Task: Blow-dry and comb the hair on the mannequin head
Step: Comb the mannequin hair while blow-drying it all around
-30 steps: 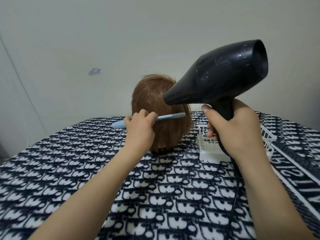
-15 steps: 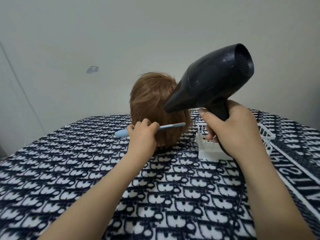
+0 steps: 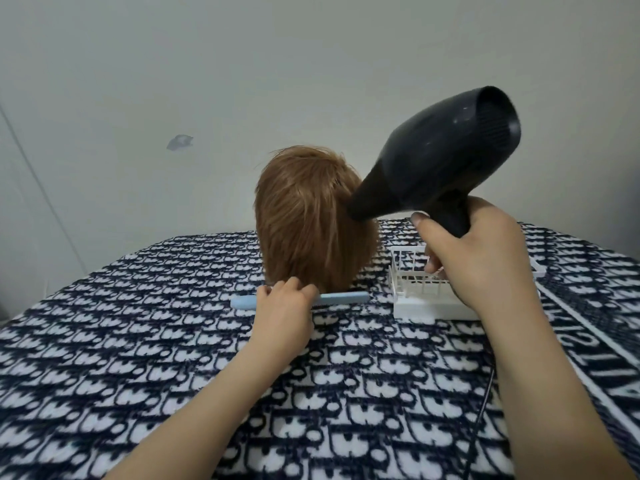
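Just beyond the left hand [image 3: 282, 306] stands the head [image 3: 308, 209], its brown hair [image 3: 311, 251] hanging straight down to the patterned cloth [image 3: 156, 358]. That hand has its fingers curled over the comb [image 3: 343, 298], holding it about midway along. The comb lies level at the very tips of the hair; I cannot tell whether it touches them. Up and to the right, the right hand [image 3: 478, 258] is wrapped round the grip of the dryer [image 3: 440, 157]. The nozzle points down and left, close to the side of the hair nearest that hand. Below the right hand sits a white basket [image 3: 412, 299], and a cord [image 3: 485, 393] trails down beside the forearm.

The hair looks light, soft and loose, so it should give to the teeth and lift in the airflow. The head under it may be light enough to tip or slide on the fleecy cloth if the comb snags, so gentle downward strokes seem wise. The comb looks thin, stiff and light, and a hold toward the handle end would leave the teeth free. The dryer is bulky and top-heavy, so it is best gripped firmly on the handle, with the cord kept away from the basket.
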The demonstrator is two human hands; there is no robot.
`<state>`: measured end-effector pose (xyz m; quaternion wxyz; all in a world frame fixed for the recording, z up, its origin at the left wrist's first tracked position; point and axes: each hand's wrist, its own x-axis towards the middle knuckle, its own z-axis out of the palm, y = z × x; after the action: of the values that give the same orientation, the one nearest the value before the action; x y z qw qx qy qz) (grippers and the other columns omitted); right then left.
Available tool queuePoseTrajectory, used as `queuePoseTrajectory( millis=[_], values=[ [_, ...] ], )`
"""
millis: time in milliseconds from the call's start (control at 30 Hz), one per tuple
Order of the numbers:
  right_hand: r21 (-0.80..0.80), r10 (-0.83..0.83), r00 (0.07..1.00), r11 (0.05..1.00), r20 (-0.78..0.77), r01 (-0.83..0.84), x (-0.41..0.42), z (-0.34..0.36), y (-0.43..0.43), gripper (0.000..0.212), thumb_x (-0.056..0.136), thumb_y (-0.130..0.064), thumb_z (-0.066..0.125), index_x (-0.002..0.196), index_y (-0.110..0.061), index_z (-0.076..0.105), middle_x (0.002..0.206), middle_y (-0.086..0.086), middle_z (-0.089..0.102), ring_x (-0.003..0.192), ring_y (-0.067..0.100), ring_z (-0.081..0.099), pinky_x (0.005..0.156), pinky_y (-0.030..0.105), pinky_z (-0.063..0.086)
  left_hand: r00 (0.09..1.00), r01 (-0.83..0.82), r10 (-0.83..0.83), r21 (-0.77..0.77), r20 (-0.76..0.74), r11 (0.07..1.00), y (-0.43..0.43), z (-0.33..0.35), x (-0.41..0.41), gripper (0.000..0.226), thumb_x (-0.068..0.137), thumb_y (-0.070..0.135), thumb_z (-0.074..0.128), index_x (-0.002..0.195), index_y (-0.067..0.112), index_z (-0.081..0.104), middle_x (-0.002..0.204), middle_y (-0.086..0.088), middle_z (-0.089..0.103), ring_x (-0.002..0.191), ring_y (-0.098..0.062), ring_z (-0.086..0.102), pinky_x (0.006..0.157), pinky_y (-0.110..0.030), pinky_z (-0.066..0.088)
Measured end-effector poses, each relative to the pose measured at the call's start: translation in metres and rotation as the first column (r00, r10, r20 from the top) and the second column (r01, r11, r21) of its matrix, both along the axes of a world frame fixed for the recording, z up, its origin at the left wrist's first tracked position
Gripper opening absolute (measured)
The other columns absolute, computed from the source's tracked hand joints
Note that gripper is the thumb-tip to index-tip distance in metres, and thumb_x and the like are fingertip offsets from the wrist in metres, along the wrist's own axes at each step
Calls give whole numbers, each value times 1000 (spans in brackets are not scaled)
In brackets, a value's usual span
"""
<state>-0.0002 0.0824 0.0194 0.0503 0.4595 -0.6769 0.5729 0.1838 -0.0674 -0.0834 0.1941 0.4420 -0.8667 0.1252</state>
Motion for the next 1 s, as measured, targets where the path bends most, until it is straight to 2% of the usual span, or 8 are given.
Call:
queuePoseTrajectory(
  millis=[133,267,400,467,567,733,867,1000],
  values=[
    [-94,-28,997,995,66,35,-6,0,1,19,92,-37,67,82,-23,59,62,-2,67,44,5,65,57,38,59,982,23,-30,-38,-184,999,22,39,0,14,92,22,48,103,22,57,84,3,46,72,-24,52,57,-33,36],
    [-150,-56,992,986,110,72,-11,0,5,21,92,-39,65,82,-21,60,59,1,67,39,3,62,49,26,44,936,79,-95,-62,-339,995,41,84,-1,9,93,22,45,91,16,51,76,0,52,65,-24,52,56,-36,41],
    [-167,-30,990,985,140,53,-14,1,8,21,92,-37,65,82,-19,61,60,3,67,39,5,61,50,25,43,910,100,-134,-106,-392,989,38,124,-10,13,96,24,46,87,15,44,63,6,45,52,-12,44,43,-27,24],
    [-168,-18,990,985,142,42,-15,2,9,21,92,-37,66,81,-19,61,60,2,67,40,5,62,50,26,44,911,83,-120,-109,-394,991,27,141,-20,17,98,29,46,89,14,42,65,7,42,53,-10,40,43,-26,21],
    [-168,-3,989,985,148,28,-15,3,10,20,92,-37,67,80,-21,61,60,1,67,43,8,65,53,34,52,931,28,-36,-26,-363,999,8,160,-41,21,99,32,46,94,11,46,79,-1,48,61,-19,43,46,-28,23],
    [-155,8,988,988,153,16,-14,3,9,20,90,-37,67,80,-22,60,56,0,66,46,10,67,61,48,61,968,-93,104,59,-227,994,-3,170,-74,35,99,29,47,118,1,52,104,-15,62,72,-23,49,44,-27,26],
    [-162,21,986,987,164,6,-15,4,10,20,91,-37,68,81,-21,60,59,0,67,45,11,67,61,51,61,983,-97,104,59,-148,994,-2,165,-88,34,99,25,47,121,0,51,99,-14,61,64,-21,49,42,-25,25],
    [-158,16,986,987,166,11,-16,5,11,19,91,-36,67,80,-21,61,60,1,67,45,10,67,62,50,61,985,-90,98,60,-143,994,0,151,-95,28,97,16,49,121,4,52,93,-9,54,73,-23,51,46,-26,31]
  ],
)
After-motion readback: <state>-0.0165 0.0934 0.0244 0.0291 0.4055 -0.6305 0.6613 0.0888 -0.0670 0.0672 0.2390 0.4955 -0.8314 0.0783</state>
